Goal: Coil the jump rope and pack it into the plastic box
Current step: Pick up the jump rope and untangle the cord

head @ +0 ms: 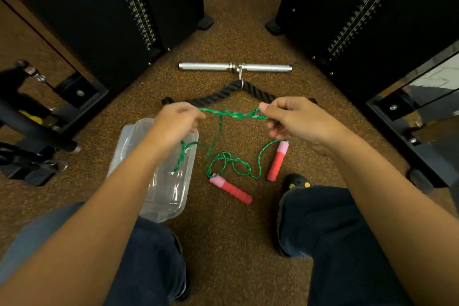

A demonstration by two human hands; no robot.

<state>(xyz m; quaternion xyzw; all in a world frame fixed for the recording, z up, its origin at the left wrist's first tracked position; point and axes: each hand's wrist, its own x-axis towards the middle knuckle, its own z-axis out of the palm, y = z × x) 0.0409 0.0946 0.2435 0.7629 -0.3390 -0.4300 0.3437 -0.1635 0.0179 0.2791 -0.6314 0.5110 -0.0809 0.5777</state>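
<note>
The green jump rope (233, 115) is stretched between my two hands above the floor. My left hand (177, 123) pinches one end of the doubled stretch and my right hand (295, 120) pinches the other. Loose rope hangs down and lies tangled on the floor (228, 160). Its two red and pink handles lie there too, one (231, 188) by the box and one (277, 160) under my right hand. The clear plastic box (161, 189) stands open on the floor beneath my left forearm, and a loop of rope dangles over it.
A black rope attachment (218, 96) and a chrome bar handle (234, 67) lie on the brown speckled floor beyond my hands. Black gym machines (119, 7) (360, 7) stand left and right. My knees and a shoe (295, 182) fill the foreground.
</note>
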